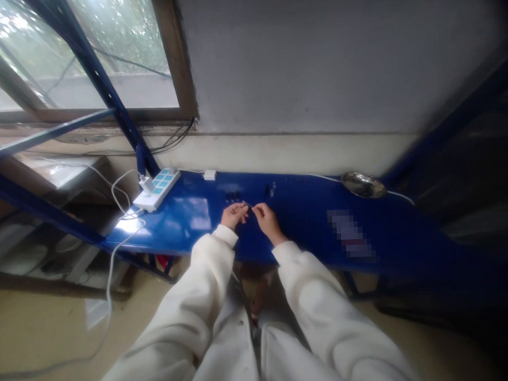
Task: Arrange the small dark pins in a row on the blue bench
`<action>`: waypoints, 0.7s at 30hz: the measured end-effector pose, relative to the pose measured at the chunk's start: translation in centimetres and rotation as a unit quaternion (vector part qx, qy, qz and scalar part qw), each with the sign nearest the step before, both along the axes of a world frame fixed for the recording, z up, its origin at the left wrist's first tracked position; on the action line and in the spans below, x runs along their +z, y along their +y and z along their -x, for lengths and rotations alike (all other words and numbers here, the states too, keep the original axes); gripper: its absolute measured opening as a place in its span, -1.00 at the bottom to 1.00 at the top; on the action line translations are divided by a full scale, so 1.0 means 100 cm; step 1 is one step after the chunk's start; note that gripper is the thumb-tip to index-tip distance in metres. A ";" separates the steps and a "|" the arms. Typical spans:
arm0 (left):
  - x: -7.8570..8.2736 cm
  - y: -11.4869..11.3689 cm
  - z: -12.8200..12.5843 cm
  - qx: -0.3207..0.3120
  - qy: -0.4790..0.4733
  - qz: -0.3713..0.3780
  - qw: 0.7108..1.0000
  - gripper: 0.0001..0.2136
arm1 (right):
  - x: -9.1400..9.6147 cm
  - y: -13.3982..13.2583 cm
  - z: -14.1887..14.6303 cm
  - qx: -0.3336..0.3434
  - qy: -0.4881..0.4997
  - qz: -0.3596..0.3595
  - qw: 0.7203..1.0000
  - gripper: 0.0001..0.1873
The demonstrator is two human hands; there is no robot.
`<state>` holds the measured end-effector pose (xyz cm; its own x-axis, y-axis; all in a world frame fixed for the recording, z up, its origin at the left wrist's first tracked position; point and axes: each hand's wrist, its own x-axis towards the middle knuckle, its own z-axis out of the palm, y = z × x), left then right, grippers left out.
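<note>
Over the blue shelf top (297,233), my left hand (235,215) and my right hand (266,219) are held close together. Fingers of both hands are pinched at a small dark piece (248,205) between them, too small and blurred to name. Just beyond my left hand lie several small dark pieces (233,197) in a group. A little past my right hand sits a small dark item with a clear part (271,189).
A white power strip with blue sockets (158,189) and a plugged-in charger (146,184) is at the left end. A white adapter (209,175) rests by the back wall. Rightward are a shiny metal dish-like object (363,185) and a pixelated patch (351,234). Blue uprights (104,84) frame the left side.
</note>
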<state>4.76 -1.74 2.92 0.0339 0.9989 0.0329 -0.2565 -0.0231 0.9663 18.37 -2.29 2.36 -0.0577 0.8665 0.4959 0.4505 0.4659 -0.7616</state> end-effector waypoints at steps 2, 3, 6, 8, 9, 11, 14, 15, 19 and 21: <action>-0.001 0.001 0.001 0.005 0.003 -0.008 1.000 -0.63 | 0.000 0.000 0.000 0.017 -0.026 -0.007 1.000 -0.71; -0.002 0.001 0.001 0.005 0.006 -0.011 1.000 -0.62 | -0.001 0.000 0.001 0.023 -0.037 -0.011 0.999 -0.72; -0.003 0.001 0.001 -0.005 0.013 -0.013 1.000 -0.60 | -0.001 0.000 0.001 0.032 -0.052 -0.020 0.998 -0.73; -0.003 0.001 0.002 -0.015 0.020 -0.017 1.000 -0.59 | -0.001 0.000 0.001 0.033 -0.052 -0.024 0.998 -0.73; -0.004 0.000 0.002 -0.021 0.025 -0.021 0.999 -0.58 | -0.001 0.000 0.002 0.033 -0.052 -0.026 0.998 -0.73; -0.005 0.000 0.002 -0.030 0.036 -0.034 0.998 -0.57 | -0.001 0.000 0.002 0.033 -0.053 -0.034 0.997 -0.74; -0.004 -0.001 0.003 -0.048 0.051 -0.047 0.996 -0.57 | -0.001 0.001 0.001 0.040 -0.056 -0.048 0.996 -0.75; -0.004 -0.001 0.004 -0.055 0.054 -0.047 0.996 -0.57 | -0.001 0.001 0.001 0.043 -0.057 -0.052 0.996 -0.75; 0.001 -0.002 0.004 -0.073 0.049 -0.036 0.995 -0.58 | -0.001 0.000 0.001 0.050 -0.068 -0.065 0.994 -0.78; 0.002 -0.003 0.005 -0.078 0.041 -0.028 0.996 -0.58 | 0.000 -0.001 0.001 0.052 -0.073 -0.070 0.993 -0.78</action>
